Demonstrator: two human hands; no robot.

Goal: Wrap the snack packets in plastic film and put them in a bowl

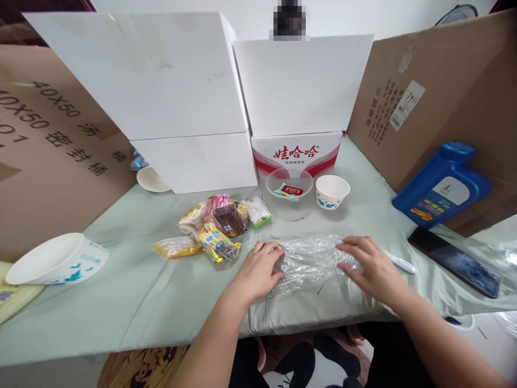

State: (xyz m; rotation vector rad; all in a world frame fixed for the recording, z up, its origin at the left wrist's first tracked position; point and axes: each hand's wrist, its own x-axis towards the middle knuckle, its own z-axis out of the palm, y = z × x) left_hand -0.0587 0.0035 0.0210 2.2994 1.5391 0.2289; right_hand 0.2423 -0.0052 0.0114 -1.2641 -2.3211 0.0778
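Note:
A crumpled clear plastic bag (309, 264) lies spread on the table in front of me. My left hand (258, 269) rests on its left end, fingers loosely bent and apart. At the other end, my right hand (374, 267) touches the plastic with fingers spread. A slim white object (399, 263) sticks out beyond my right hand, its other part hidden. Left of the bag is a pile of small wrapped snacks (220, 226) in yellow, pink, brown and clear wrappers.
Behind the bag stand a clear plastic bowl (288, 186) with small packets and a white paper bowl (332, 193). White boxes (181, 102) line the back. A blue bottle (442, 186) and a phone (456, 261) are right; a larger paper bowl (60, 261) tilts at left.

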